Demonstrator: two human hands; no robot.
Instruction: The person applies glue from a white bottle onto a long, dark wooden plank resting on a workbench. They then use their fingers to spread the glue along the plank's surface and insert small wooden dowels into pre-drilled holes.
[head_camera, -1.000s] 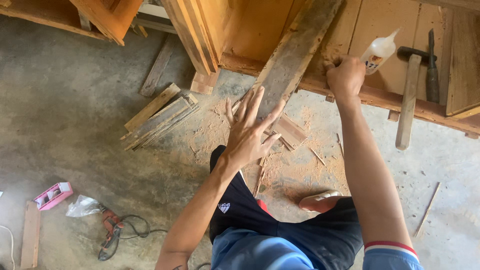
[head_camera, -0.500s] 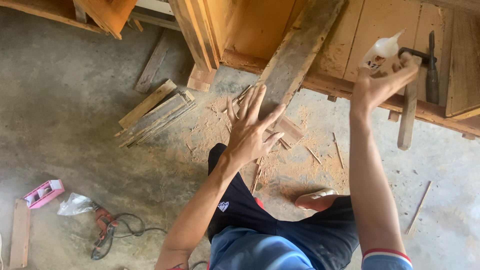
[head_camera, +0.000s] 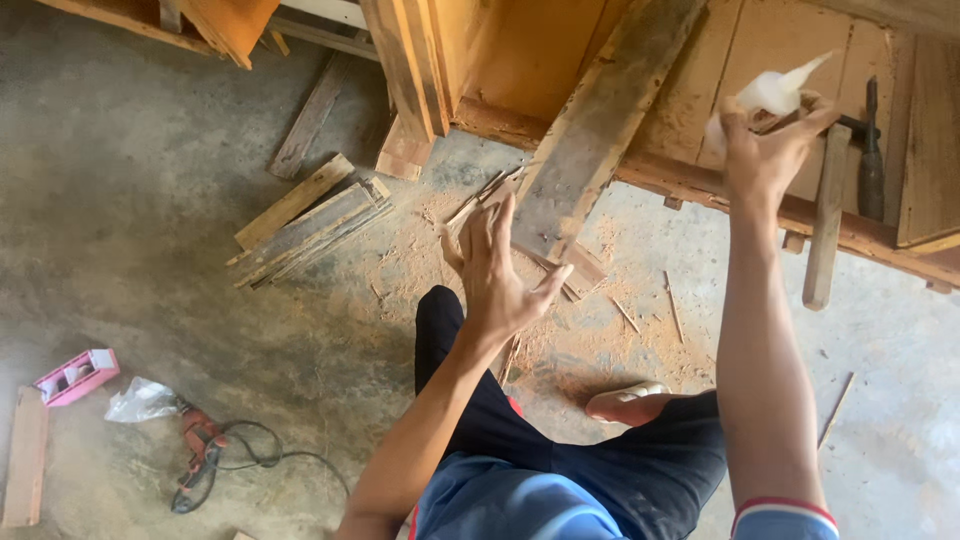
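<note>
Compared with the frame a second earlier, the right hand (head_camera: 765, 150) had left the edge of the wooden frame and closed around the white glue bottle (head_camera: 770, 97); half a second earlier the fingers were only spread beside it. The bottle was now lifted clear of the boards, tilted, nozzle pointing up and to the right, with the right grip wrapped round its lower body, so that part was hidden. Judged from this, the gluing stage was being prepared, nothing yet applied. The left hand (head_camera: 497, 268) remained open, fingers spread, grip empty, hovering at the lower end of the grey weathered plank (head_camera: 598, 125); whether it touched the plank could not be told. The bottle looked soft, translucent white, with a tapered tip; its image was motion-blurred. The plank leaned from the floor up onto the wooden frame. A hammer (head_camera: 828, 200) and a chisel (head_camera: 872, 150) lay on the frame just right of the bottle. Sawdust and offcuts (head_camera: 305, 225) lay on the concrete floor (head_camera: 150, 250).
</note>
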